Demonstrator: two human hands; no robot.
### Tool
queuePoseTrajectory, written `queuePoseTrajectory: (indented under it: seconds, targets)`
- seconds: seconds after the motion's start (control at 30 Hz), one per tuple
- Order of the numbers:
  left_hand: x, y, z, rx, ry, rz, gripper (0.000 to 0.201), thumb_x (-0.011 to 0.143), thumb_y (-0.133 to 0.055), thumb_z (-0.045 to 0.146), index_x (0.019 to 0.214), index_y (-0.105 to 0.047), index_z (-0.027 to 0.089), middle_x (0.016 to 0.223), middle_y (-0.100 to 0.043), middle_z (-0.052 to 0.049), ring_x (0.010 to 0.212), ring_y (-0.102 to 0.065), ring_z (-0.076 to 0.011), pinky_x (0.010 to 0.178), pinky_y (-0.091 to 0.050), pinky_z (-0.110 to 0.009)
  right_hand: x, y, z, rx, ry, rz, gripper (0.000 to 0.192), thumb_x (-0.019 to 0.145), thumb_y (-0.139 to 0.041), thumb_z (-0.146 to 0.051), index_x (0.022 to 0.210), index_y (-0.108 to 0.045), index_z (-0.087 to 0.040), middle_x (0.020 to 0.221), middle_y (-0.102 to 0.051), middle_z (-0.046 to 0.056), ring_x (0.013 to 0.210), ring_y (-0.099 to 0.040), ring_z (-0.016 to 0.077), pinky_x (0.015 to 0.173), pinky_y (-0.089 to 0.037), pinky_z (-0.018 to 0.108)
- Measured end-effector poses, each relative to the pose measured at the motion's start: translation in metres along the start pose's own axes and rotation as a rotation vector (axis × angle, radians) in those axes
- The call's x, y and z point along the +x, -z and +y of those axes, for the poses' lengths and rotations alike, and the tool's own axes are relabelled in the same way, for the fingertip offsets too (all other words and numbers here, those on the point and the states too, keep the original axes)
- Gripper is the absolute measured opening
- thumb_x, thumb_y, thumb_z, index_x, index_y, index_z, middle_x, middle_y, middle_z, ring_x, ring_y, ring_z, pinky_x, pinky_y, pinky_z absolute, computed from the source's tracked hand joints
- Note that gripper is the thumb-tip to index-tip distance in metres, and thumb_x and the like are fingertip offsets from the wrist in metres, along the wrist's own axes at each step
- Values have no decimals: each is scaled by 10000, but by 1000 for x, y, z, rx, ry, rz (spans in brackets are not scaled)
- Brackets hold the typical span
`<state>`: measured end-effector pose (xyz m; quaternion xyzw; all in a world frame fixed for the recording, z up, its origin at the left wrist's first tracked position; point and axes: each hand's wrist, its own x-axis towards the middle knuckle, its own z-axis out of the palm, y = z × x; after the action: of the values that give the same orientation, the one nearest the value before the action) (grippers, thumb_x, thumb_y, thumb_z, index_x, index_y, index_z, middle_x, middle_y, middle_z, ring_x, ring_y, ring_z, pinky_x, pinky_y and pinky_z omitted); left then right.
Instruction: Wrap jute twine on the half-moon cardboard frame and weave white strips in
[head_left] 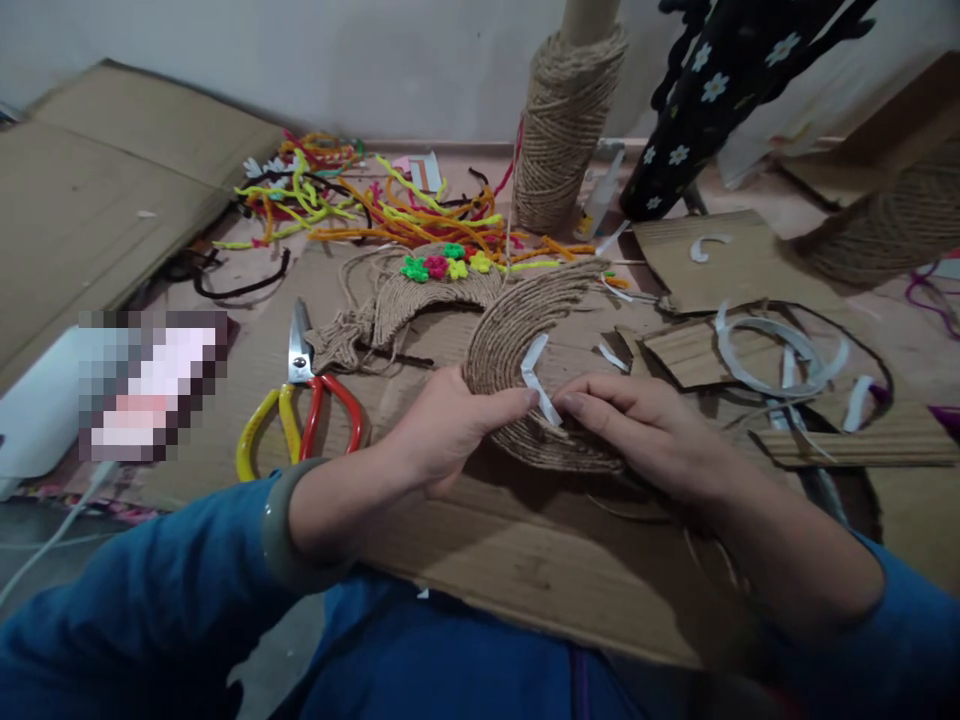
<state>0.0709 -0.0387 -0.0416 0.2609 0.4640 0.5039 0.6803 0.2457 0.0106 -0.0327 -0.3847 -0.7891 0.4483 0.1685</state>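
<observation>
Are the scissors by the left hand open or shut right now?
Shut. The scissors lie flat on the cardboard, blades together in one point, yellow and red handle loops close side by side.

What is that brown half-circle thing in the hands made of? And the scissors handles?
The half-circle looks like rough jute twine coiled in tight rows, matte and fibrous; its backing is hidden. The left hand and right hand pinch a white strip on it, probably paper or tape backing. The scissors have shiny metal blades and smooth yellow and red handles, likely plastic-coated.
</observation>
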Motion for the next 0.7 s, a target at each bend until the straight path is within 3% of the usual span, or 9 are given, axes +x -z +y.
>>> queuePoseTrajectory:
  seconds: [0.27,0.7]
  targets:
    - [-3,-1,2,122,44,-4,183,594,-744,118,756,-665,148,676,-658,26,640,-595,-118,676,-495,-261,0,-2,-3,55,2,-46,179,794,-536,-316,679,-593,-192,596,-571,-7,559,-491,114,522,-390,227]
    - [-2,0,0,169,44,-15,172,604,-745,136,762,-677,147,685,-670,17,654,-601,-138,703,-490,-290,-1,-5,-1,7,27,-67,219,845,-494,-324,687,-556,-186,616,-533,-14,576,-467,109,529,-371,235]
